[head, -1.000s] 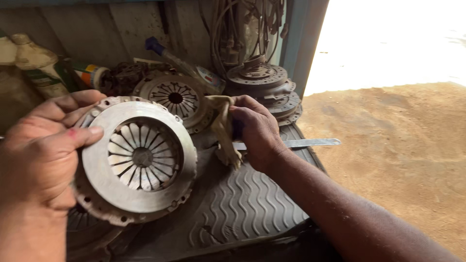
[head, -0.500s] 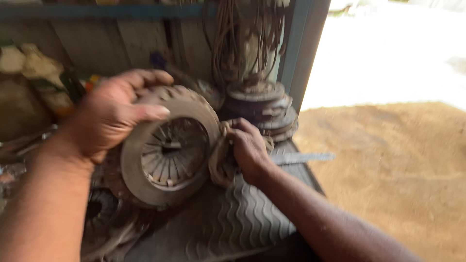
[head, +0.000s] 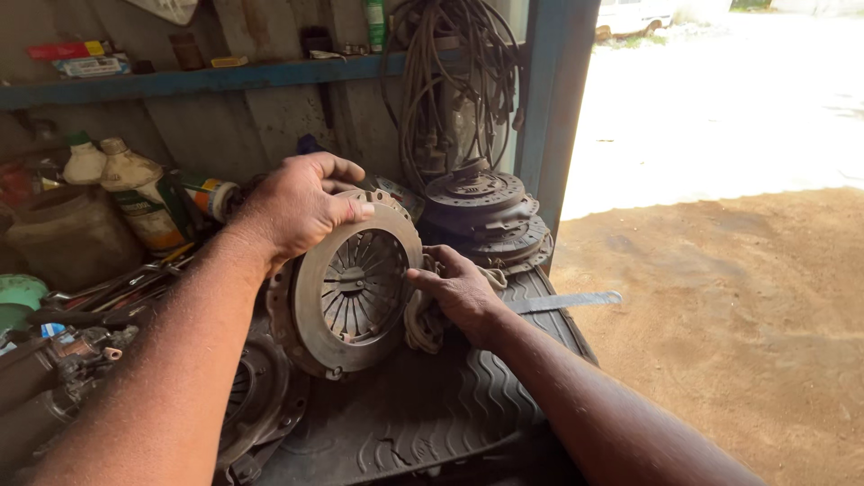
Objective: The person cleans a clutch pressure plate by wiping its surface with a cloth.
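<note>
A round grey clutch pressure plate [head: 349,288] with radial spring fingers stands tilted on its edge on a black ribbed rubber mat [head: 423,409]. My left hand [head: 292,205] grips the plate's top rim from behind. My right hand [head: 457,290] presses a dirty beige rag [head: 419,322] against the plate's right edge.
A stack of worn clutch parts [head: 486,211] stands behind the plate, under hanging cables [head: 445,81]. Another clutch plate [head: 256,405] lies flat at lower left. Bottles [head: 135,193] and tools crowd the left. A flat metal strip [head: 562,301] juts over the mat's right edge toward sandy ground.
My left hand has lifted the plate from lying flat against me to standing on its edge, face toward the right. My right hand with the rag has come up against its rim.
</note>
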